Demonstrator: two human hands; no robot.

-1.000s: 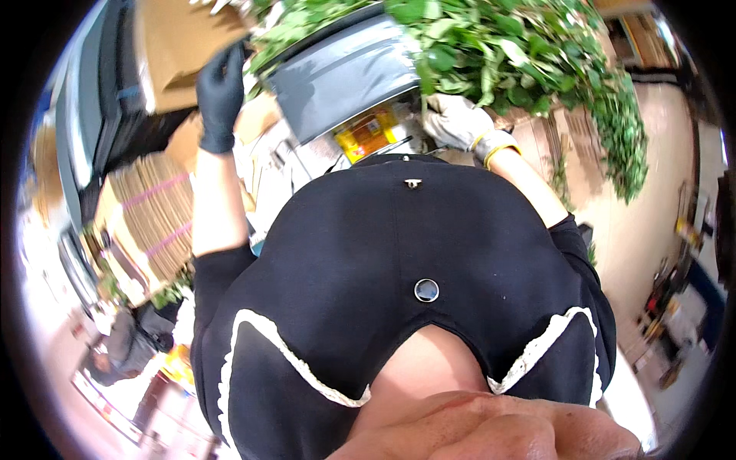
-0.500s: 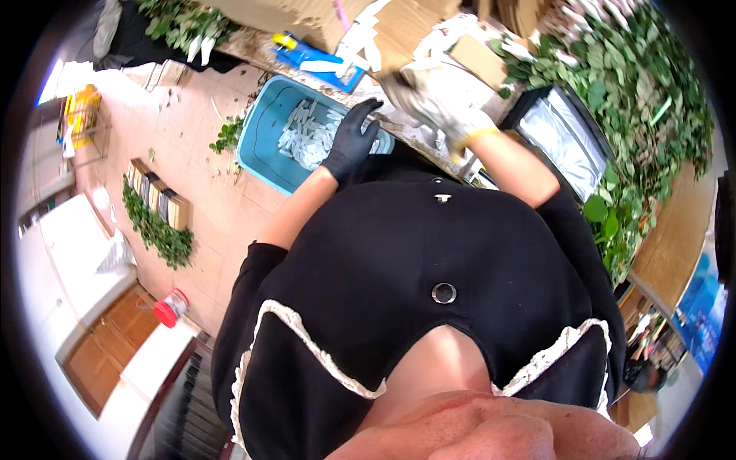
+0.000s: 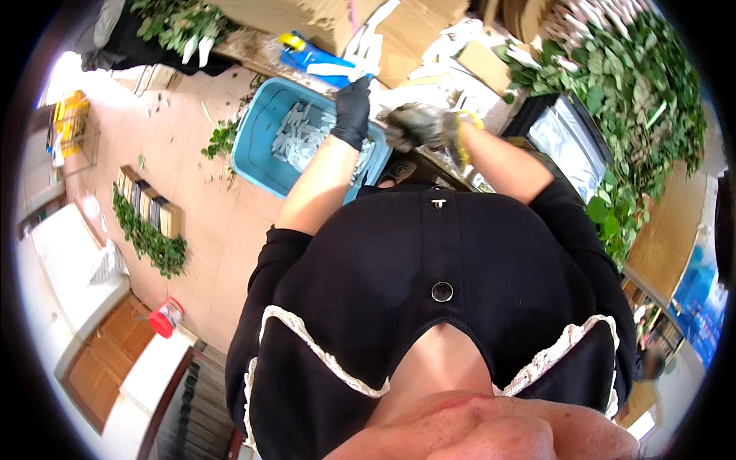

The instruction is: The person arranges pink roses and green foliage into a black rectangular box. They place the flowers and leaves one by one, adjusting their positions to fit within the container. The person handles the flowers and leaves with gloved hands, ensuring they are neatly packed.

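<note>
My left hand point(image 3: 353, 113), in a black glove, reaches over the far rim of a blue plastic tub point(image 3: 257, 163). Its fingers are drawn together at the near end of some white strips point(image 3: 366, 55), and what they pinch is too small to make out. Many small whitish pieces point(image 3: 295, 142) lie in the tub. To the right, my right hand point(image 3: 420, 126) wears a grey-and-white work glove with a yellow cuff. Its fingers curl closed at the workbench edge, and anything inside them is hidden. A flat blue object with a yellow end point(image 3: 318, 63) lies beyond the tub, under some white strips.
Leafy green stems point(image 3: 613, 107) with pale ends are heaped on the right, beside a black-framed tray point(image 3: 563, 142) with a silvery surface. Cardboard point(image 3: 418, 27) stands at the back of the bench. More greenery point(image 3: 153, 238) and a red-and-clear container point(image 3: 166, 317) are at left.
My left hand has moved from over the tub up to the white strips, its spread fingers drawing together. My right hand has come back toward me, its fingers curling in.
</note>
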